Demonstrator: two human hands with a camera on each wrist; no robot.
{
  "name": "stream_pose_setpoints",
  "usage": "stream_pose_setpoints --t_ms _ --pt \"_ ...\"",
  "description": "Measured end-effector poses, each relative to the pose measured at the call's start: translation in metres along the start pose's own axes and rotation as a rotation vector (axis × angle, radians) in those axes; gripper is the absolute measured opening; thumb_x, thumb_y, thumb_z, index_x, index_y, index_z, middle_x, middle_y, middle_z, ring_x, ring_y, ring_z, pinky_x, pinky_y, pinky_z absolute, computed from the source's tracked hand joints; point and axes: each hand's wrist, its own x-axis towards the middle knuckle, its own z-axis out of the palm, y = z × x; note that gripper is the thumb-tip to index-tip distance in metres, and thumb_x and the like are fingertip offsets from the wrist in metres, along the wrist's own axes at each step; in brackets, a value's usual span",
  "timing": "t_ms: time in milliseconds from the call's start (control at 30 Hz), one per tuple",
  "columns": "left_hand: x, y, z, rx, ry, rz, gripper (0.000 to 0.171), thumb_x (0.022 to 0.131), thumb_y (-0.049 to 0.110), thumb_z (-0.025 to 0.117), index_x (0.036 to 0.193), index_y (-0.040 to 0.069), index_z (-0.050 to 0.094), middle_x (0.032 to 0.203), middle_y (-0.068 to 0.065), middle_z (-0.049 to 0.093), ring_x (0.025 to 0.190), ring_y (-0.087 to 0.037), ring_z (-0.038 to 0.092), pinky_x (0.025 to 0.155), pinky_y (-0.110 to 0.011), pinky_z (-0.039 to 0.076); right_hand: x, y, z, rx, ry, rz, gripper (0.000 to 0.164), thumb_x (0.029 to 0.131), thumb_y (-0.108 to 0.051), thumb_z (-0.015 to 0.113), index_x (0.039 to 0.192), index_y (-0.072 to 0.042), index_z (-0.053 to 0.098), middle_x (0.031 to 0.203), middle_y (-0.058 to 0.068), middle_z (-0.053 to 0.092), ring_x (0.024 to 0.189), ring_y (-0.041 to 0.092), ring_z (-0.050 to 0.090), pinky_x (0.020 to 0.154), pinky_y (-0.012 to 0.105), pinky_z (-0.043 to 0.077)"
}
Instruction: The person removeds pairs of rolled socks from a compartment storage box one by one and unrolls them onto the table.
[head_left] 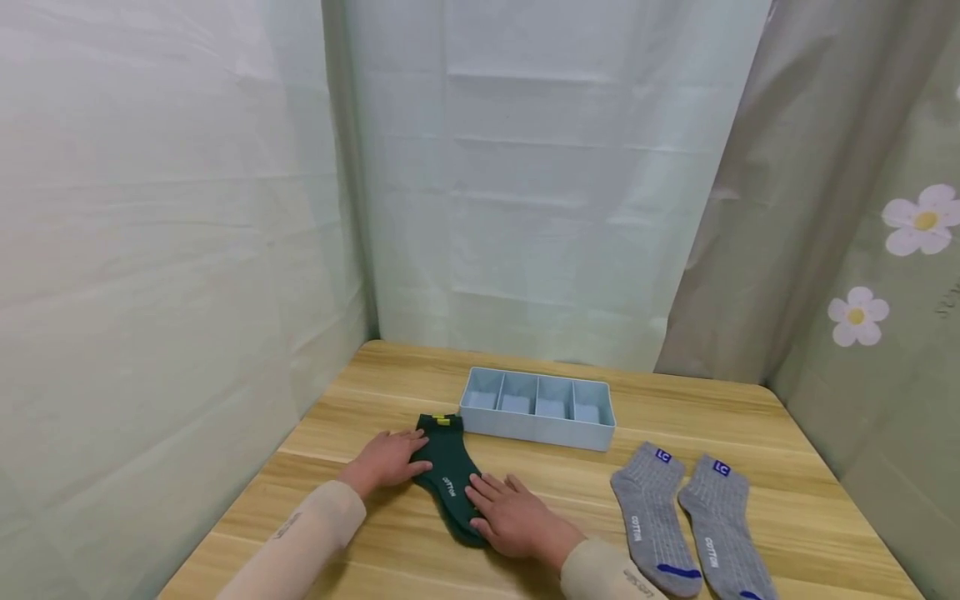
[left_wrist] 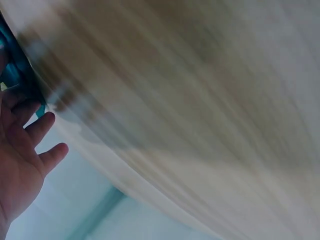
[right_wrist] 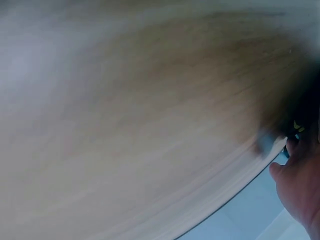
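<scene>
A dark green sock (head_left: pixel 448 462) with a yellow mark at its cuff and the word COTTON lies flat on the table; a second layer seems to show along its lower edge. My left hand (head_left: pixel 386 461) touches its left side near the cuff, fingers spread. Across the toe end rests my right hand (head_left: pixel 513 517), its fingers extended over the fabric. In the left wrist view the left hand (left_wrist: pixel 22 145) shows loosely spread fingers beside the dark cloth. The right hand (right_wrist: pixel 300 185) is partly cut off in the right wrist view, its fingertips in shadow.
Behind the green sock stands a light blue box (head_left: pixel 536 427) with several compartments. Two grey socks, a left one (head_left: pixel 654 517) and a right one (head_left: pixel 723 529), lie side by side to the right. Pale curtains (head_left: pixel 525 208) enclose the wooden table (head_left: pixel 405 371).
</scene>
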Motion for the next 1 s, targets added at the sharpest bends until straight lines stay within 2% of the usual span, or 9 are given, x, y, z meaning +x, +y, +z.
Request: stream_pose_setpoints --t_ms 267,500,633,733,867,1000 --pt "-0.003 -0.02 -0.011 -0.055 -0.009 -0.005 0.054 0.099 0.035 0.06 0.138 -0.001 0.055 0.145 -0.02 0.049 0.131 -0.039 0.048 0.104 -0.06 0.038 0.001 -0.006 -0.008 0.009 0.032 -0.002 0.052 0.108 -0.041 0.034 0.151 -0.012 0.043 0.157 0.004 0.037 0.144 0.02 0.033 0.112 0.05 0.032" --pt "0.011 -0.028 -0.018 -0.094 -0.072 -0.034 0.053 0.1 0.03 0.058 0.143 0.0 0.05 0.15 -0.02 0.044 0.138 -0.039 0.04 0.11 -0.063 0.027 0.011 -0.012 -0.004 0.007 0.003 0.051 0.053 0.107 -0.04 0.038 0.151 -0.012 0.043 0.158 0.003 0.035 0.145 0.019 0.031 0.115 0.049 0.028" --pt "0.019 -0.028 -0.022 -0.093 -0.099 -0.063 0.053 0.1 0.029 0.06 0.145 0.002 0.049 0.152 -0.017 0.042 0.14 -0.038 0.037 0.112 -0.056 0.029 0.017 -0.016 -0.004 0.006 -0.001 0.086 0.055 0.106 -0.045 0.038 0.15 -0.013 0.044 0.157 0.003 0.037 0.145 0.019 0.031 0.115 0.049 0.028" --pt "0.025 -0.026 -0.024 -0.104 -0.108 -0.072 0.052 0.099 0.026 0.061 0.144 0.002 0.05 0.152 -0.018 0.041 0.14 -0.04 0.035 0.112 -0.055 0.029 0.018 -0.019 -0.006 0.04 -0.004 0.099 0.059 0.105 -0.048 0.036 0.15 -0.011 0.044 0.157 0.004 0.037 0.145 0.02 0.031 0.115 0.05 0.026" --pt "0.029 -0.024 -0.023 -0.126 -0.075 -0.067 0.053 0.099 0.025 0.061 0.144 -0.001 0.049 0.151 -0.022 0.041 0.141 -0.041 0.033 0.112 -0.06 0.025 0.018 -0.021 -0.006 0.071 -0.003 0.107 0.063 0.105 -0.052 0.034 0.151 -0.011 0.042 0.158 0.004 0.035 0.146 0.02 0.029 0.116 0.05 0.025" --pt "0.028 -0.028 -0.016 -0.155 -0.001 -0.056 0.058 0.098 0.028 0.062 0.143 -0.005 0.047 0.149 -0.027 0.041 0.139 -0.043 0.036 0.111 -0.058 0.029 0.017 -0.02 -0.004 0.091 0.018 0.103 0.065 0.104 -0.053 0.035 0.152 -0.009 0.041 0.157 0.005 0.036 0.146 0.021 0.029 0.116 0.049 0.026"
